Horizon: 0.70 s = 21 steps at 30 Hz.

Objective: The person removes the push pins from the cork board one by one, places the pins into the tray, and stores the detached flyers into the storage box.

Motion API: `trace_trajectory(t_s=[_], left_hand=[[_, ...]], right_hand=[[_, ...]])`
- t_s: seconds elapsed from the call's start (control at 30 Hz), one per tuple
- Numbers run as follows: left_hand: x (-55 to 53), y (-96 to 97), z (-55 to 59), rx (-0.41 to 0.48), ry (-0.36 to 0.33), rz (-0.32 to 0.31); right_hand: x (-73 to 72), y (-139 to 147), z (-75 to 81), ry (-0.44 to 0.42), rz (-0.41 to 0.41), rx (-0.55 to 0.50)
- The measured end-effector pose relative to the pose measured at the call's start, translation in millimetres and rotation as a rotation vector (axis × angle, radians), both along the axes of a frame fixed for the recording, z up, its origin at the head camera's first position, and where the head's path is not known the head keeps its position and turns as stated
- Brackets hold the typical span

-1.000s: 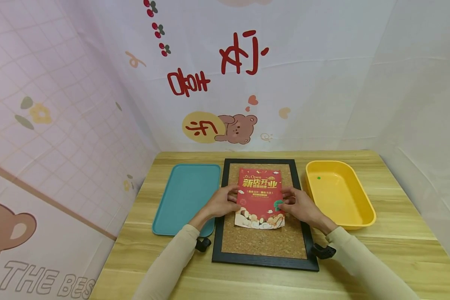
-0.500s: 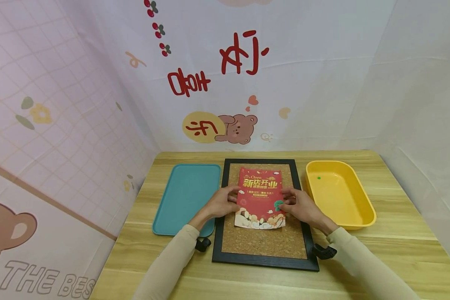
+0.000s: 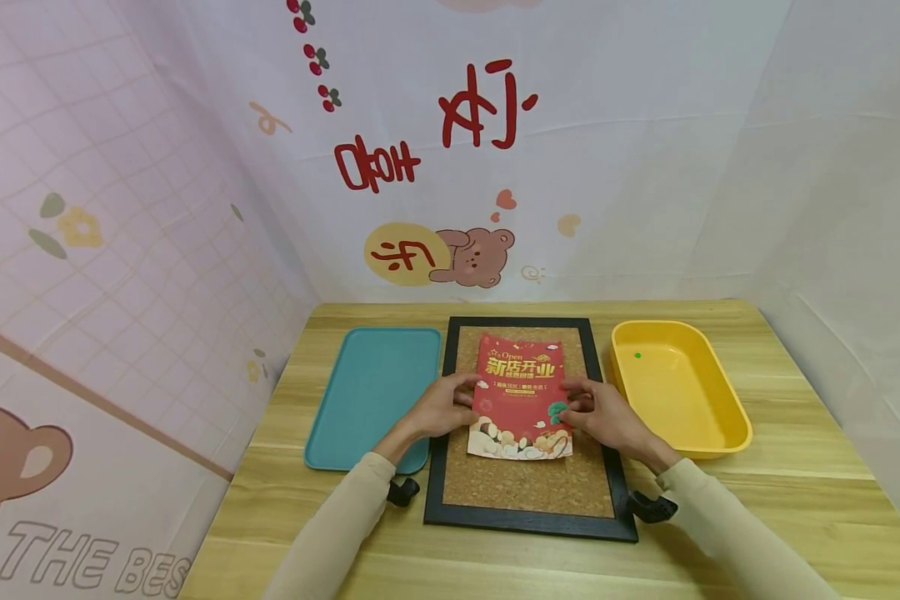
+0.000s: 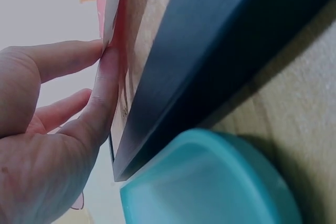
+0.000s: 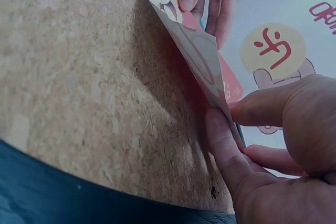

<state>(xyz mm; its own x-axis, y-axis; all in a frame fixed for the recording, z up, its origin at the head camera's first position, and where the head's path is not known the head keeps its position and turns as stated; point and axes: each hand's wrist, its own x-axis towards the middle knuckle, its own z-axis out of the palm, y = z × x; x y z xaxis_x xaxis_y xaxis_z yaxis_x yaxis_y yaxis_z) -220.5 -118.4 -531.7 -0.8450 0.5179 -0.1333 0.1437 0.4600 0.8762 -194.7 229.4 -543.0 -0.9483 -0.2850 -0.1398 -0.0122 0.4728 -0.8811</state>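
Note:
A red flyer point(image 3: 521, 396) with gold lettering and a pale patterned lower edge is held just over a cork board point(image 3: 528, 487) in a black frame point(image 3: 532, 522). My left hand point(image 3: 442, 406) pinches the flyer's left edge between thumb and fingers. On the opposite edge my right hand point(image 3: 606, 417) pinches it the same way. In the right wrist view the flyer point(image 5: 197, 51) bows and stands clear of the cork point(image 5: 94, 77), casting a shadow on it. The left wrist view has the left thumb and a finger meeting at the flyer's edge point(image 4: 110, 11).
A teal tray point(image 3: 375, 392) lies left of the frame, partly under the left forearm. At the right stands a yellow bin point(image 3: 678, 392) with a small green dot inside. Everything rests on a wooden table point(image 3: 795, 433), with printed cloth walls behind and at the sides.
The flyer's lower edge appears slightly nearer to me and a little larger. Both hands keep their pinch and have hardly moved.

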Motion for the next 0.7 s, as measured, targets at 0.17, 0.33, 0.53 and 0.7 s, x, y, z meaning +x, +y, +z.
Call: trace_trajectory(t_s=[0.17,0.33,0.53,0.7], left_hand=[[2.6,-1.1,2.9,0.004,-0.011,0.008],[3.8,-3.3,5.1,-0.001,-0.007,0.014],[6.4,-6.4,9.0,-0.007,0.006,0.032],[7.7,-8.0,12.8,0.015,0.018,0.029]], right_hand=[[0.4,1,2.2,0.000,0.006,-0.018],[1.2,0,4.9,0.006,0.016,-0.042],[2.6,-1,9.1,0.008,0.017,-0.060],[3.3,-2,12.7,0.013,0.015,-0.063]])
